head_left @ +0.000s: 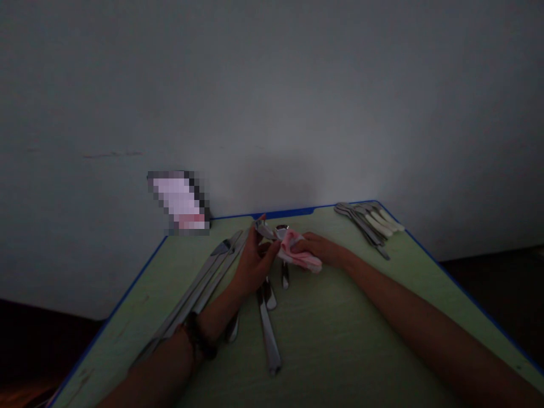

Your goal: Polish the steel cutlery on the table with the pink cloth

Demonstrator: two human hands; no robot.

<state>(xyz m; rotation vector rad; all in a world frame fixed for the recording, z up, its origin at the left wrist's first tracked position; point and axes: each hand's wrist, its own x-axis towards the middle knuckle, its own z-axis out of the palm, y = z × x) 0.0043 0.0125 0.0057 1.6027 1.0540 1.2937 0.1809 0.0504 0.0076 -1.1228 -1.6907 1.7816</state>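
Observation:
My left hand (251, 263) is closed on a shiny piece of metal cutlery (264, 229); its head shows above the fingers, but whether it is a spoon or a fork is hard to tell. A pink and white cloth (308, 262) is bunched in my right hand (323, 248), pressed close to the left fingertips. Just behind the cloth lies a spoon (282, 229), partly covered. Below my hands, several metal handles rest on the table, including a long one (270, 334) and a shorter one (285, 276).
Long metal utensils (204, 277) lie beside my left forearm. At the back right sit a bundle of metal spoons (361, 221) and several white-handled utensils (379, 222). A blurred-out device (178, 198) leans against the wall (272, 102). The green table (340, 345) has blue edging.

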